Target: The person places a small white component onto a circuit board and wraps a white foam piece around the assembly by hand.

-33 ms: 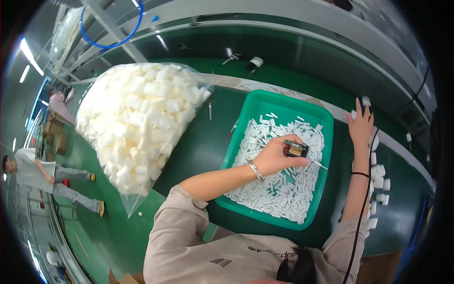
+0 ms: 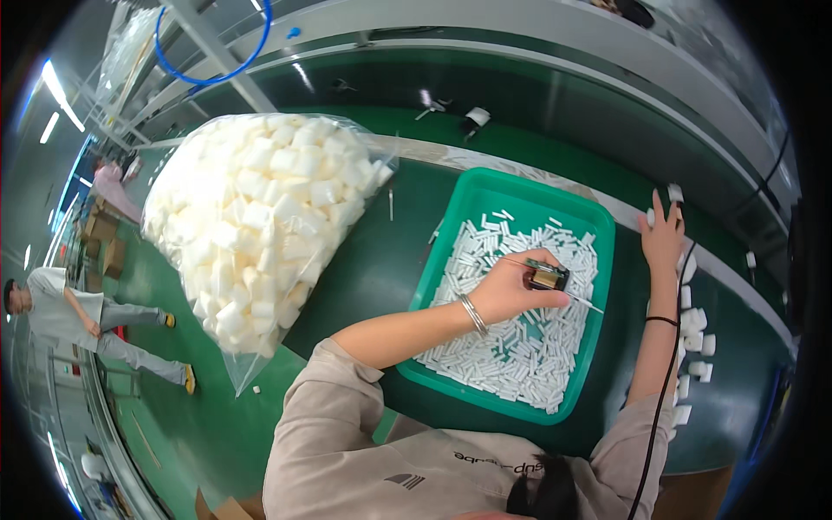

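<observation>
Here the left hand (image 2: 511, 290) was closed in a pinch around a small dark rectangular component with brass-coloured winding and thin wire leads (image 2: 549, 276), holding it just above the heaped contents of a shallow green rectangular plastic tray (image 2: 529, 192). The tray was filled with many small white plastic sleeves (image 2: 520, 347), lying loose and criss-crossed. A silver metal bangle (image 2: 473, 314) circled the left wrist. The right hand (image 2: 663, 236) was stretched out beyond the tray's right edge, fingers spread and flat, its fingertips touching a small white foam block (image 2: 675, 192) on the pale strip bordering the dark green workbench surface (image 2: 364, 269). A thin black band (image 2: 661, 321) sat on the right forearm, and a black cable (image 2: 666, 390) ran alongside that arm. Further white foam blocks (image 2: 698, 334) lay scattered near the right elbow. To the left of the tray, apart from it, stood a large clear plastic bag packed with white foam blocks (image 2: 260, 217). At the far left, on the green floor, another person in a grey shirt (image 2: 61, 312) was bending forward.
</observation>
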Action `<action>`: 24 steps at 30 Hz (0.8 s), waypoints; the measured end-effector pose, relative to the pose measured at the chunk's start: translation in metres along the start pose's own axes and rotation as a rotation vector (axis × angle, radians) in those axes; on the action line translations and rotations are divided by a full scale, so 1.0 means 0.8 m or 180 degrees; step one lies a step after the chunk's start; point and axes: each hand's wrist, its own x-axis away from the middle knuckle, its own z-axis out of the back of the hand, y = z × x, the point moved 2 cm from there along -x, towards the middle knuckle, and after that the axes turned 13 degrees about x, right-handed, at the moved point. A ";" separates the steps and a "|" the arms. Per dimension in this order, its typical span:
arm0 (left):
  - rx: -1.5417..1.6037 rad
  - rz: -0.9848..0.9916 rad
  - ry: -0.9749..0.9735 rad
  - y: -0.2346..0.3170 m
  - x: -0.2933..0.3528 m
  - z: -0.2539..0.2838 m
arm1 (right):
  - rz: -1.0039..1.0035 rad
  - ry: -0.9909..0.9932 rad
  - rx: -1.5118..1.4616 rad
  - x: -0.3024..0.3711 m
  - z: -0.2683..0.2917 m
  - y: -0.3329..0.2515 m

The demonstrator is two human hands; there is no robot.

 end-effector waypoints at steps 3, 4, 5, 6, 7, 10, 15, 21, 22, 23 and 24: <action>-0.0042 0.0075 -0.0003 -0.003 0.002 0.011 | 0.0215 -0.0711 0.0326 0.009 -0.003 -0.006; -0.0029 0.0093 -0.0042 -0.003 0.000 0.010 | 0.0362 -0.0688 0.0245 0.015 -0.006 -0.001; -0.0011 0.0130 -0.0079 -0.005 -0.002 0.008 | 0.0509 -0.0686 0.0167 0.022 0.000 0.001; 0.0018 0.0149 -0.0101 -0.006 -0.003 0.008 | 0.0496 -0.0708 0.0200 0.030 0.003 0.003; 0.0005 0.0169 -0.0042 -0.007 -0.003 0.010 | 0.0752 -0.0537 0.0038 0.042 0.007 0.000; -0.0081 0.0152 0.0013 -0.006 -0.009 0.013 | 0.0985 -0.0611 -0.0185 0.080 0.060 -0.021; 0.0177 0.0203 -0.0054 -0.008 -0.014 0.015 | 0.0971 0.0049 -0.0691 0.106 0.101 -0.023; 0.0203 0.0102 0.0111 -0.014 -0.011 0.022 | -0.0056 -0.0252 -0.3447 0.149 0.144 -0.042; 0.0022 0.0003 0.0079 -0.017 -0.015 0.017 | -0.0035 -0.0230 -0.3666 0.158 0.135 -0.041; 0.0237 -0.0066 -0.0064 -0.024 -0.016 0.017 | -0.0301 -0.0342 -0.4145 0.168 0.126 -0.042; 0.0011 -0.0007 -0.0147 -0.022 -0.013 0.013 | -0.0600 -0.0492 -0.4592 0.175 0.119 -0.042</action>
